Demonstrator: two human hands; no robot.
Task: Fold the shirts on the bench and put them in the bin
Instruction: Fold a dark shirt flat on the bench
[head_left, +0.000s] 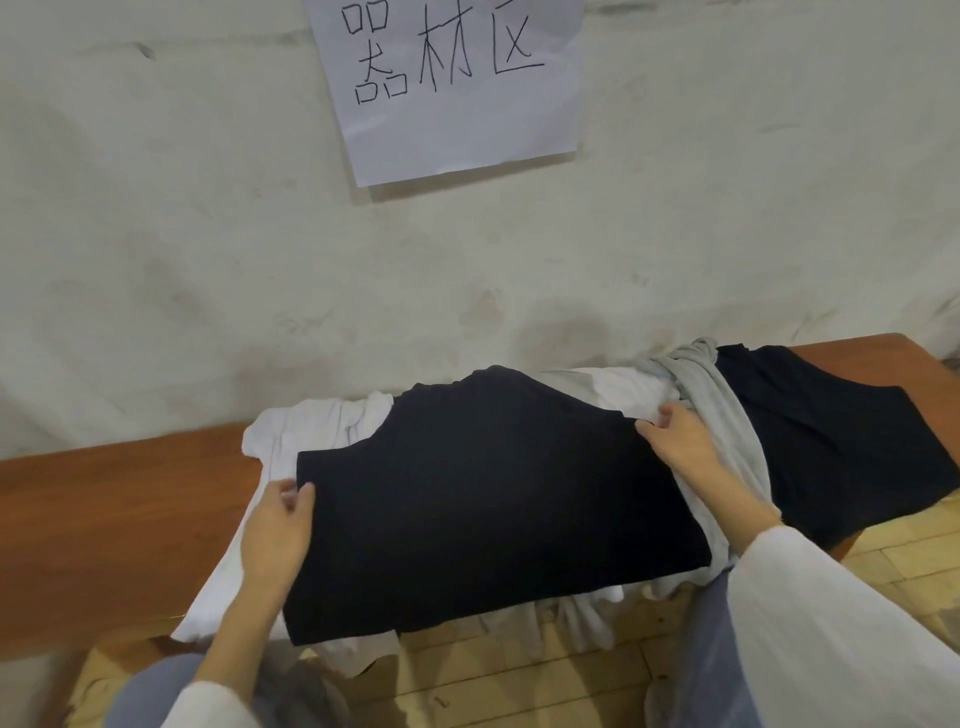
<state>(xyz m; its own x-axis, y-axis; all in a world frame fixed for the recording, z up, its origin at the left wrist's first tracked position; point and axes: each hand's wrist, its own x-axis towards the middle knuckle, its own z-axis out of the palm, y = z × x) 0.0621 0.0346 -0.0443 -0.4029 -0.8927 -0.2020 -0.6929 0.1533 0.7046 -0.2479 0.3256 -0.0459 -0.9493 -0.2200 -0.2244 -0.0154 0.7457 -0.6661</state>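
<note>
The soft black cloth shirt (493, 493), light and limp I think, is pinched at its side edges by the left hand (280, 525) and the right hand (680, 441).

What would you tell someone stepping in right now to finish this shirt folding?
Left hand grips the left edge of the dark shirt; right hand holds its right edge.
The dark shirt lies spread over a white shirt on the bench. A grey shirt and another dark garment lie bunched to the right.
Done: no shirt looks fully folded; no bin is in view.
Left: finish this fold, fold the others, put them all in the bin.
</note>
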